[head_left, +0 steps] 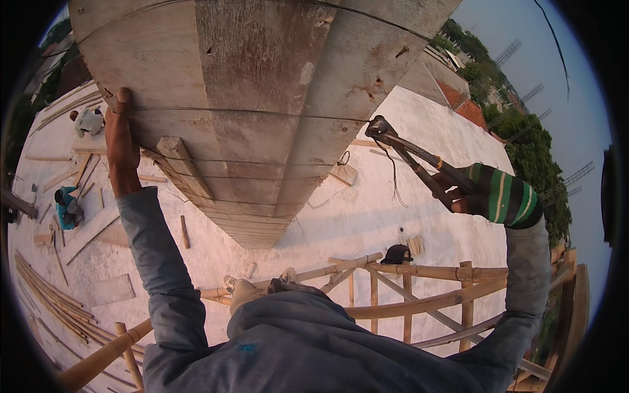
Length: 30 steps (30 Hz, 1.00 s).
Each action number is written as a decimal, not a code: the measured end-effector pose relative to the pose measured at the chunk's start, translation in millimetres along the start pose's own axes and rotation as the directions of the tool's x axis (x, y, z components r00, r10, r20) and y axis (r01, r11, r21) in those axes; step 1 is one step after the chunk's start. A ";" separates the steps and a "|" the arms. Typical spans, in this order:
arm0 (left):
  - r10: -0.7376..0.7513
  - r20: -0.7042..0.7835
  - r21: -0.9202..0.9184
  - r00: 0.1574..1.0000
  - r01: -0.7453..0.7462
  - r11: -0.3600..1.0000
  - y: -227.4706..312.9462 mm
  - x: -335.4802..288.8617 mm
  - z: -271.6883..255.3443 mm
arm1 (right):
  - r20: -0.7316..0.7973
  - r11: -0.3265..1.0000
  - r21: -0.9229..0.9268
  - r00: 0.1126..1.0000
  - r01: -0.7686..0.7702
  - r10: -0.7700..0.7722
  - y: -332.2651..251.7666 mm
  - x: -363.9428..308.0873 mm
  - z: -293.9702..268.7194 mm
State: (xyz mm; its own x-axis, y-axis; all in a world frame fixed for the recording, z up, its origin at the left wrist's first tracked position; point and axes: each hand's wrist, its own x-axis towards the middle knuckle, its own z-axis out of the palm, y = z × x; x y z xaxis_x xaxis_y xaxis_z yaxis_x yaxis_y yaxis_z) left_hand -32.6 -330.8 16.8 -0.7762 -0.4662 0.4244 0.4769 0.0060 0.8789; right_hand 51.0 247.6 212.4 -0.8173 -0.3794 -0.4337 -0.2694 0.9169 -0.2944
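Observation:
A tall column form of wooden boards [255,72] rises in front of me, bound by several thin wires [249,112]. My left hand [122,147], bare, grips its left edge, a digit lying on the near face; its other fingers are partly hidden. In a green-and-black striped glove, my right hand [481,190] is closed round the handles of long metal pincers [419,158]. The pincers' head meets the wire at the form's right corner; whether the jaws bite it cannot be made out. A loose wire end [396,180] dangles below the head.
Bamboo scaffold rails [432,302] surround me, with a black cap-like thing [396,254] on one. Far below on the pale slab [445,229], a person in teal [67,207] and another in white [87,121] crouch among planks. Bamboo poles [56,295] lie at the left.

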 end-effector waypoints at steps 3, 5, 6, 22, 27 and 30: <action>-0.006 -0.047 0.031 0.999 0.008 0.999 -12.4 4.6 -2.6 | -0.007 0.999 0.037 0.999 -0.039 0.040 2.6 2.0 1.3; -0.001 -0.088 0.068 0.996 0.007 0.998 -17.1 5.4 -1.3 | -0.082 0.982 -0.178 0.996 -0.057 0.043 -3.2 -2.4 -1.3; 0.007 -0.105 0.079 0.994 0.002 0.997 -18.0 5.9 -0.6 | -0.147 0.941 -0.326 0.988 -0.093 0.047 -7.8 -6.2 -3.4; 0.097 -0.137 0.195 0.986 -0.069 0.978 -33.3 14.4 -12.3 | 0.049 0.934 0.356 0.998 0.020 -0.040 20.0 13.8 -3.1; 0.093 -0.123 0.199 0.988 -0.067 0.978 -33.5 15.1 -14.1 | -0.106 0.987 -0.146 0.991 0.061 -0.077 19.2 8.3 -17.7; 0.112 -0.147 0.182 0.983 -0.084 0.980 -34.0 15.0 -12.7 | -0.210 0.884 -0.390 0.909 0.259 -0.359 17.1 3.8 -26.5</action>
State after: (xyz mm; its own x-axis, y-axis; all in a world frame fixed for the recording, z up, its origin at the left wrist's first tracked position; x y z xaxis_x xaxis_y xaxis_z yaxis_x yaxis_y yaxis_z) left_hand -55.2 -349.3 -9.5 -0.6488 -0.5877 0.4834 0.4574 0.2065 0.8650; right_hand 29.8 265.2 228.3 -0.7535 -0.6482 -0.1097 -0.6482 0.7604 -0.0404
